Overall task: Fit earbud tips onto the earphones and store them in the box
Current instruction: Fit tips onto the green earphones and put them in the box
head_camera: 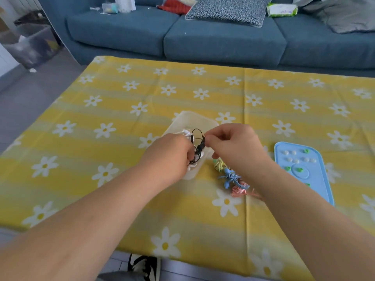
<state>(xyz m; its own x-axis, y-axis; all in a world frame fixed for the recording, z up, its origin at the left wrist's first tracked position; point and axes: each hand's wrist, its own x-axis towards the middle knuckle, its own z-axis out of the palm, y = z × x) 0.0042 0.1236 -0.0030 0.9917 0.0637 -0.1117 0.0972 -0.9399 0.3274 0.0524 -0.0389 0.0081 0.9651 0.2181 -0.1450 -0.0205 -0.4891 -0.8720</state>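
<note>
Looks down on a table under a yellow daisy cloth (121, 179). Shows 2 bare hands meeting over a clear plastic box (194, 118) near the middle.

- Left hand (172, 155): curled round the lower part of a coiled black earphone set (199, 147).
- Right hand (231, 142): pinching the coil's upper end between thumb and fingertip, other fingers tucked under.

Holds the black set just over the box's near half; cannot tell whether touching the rim. Already keeps white earphones (185, 132) inside the box. Leaves 3 coloured bundles (231, 177), yellow-green, blue and pink, just right of the box. Further right, a blue tray (324, 173) with loose tips (290, 153).

Probably the storing step for the black set, or tidying its coil first; cannot tell whether tips are fitted. Next calls for lowering the coil in without letting it spring loose, then releasing both grips.
</note>
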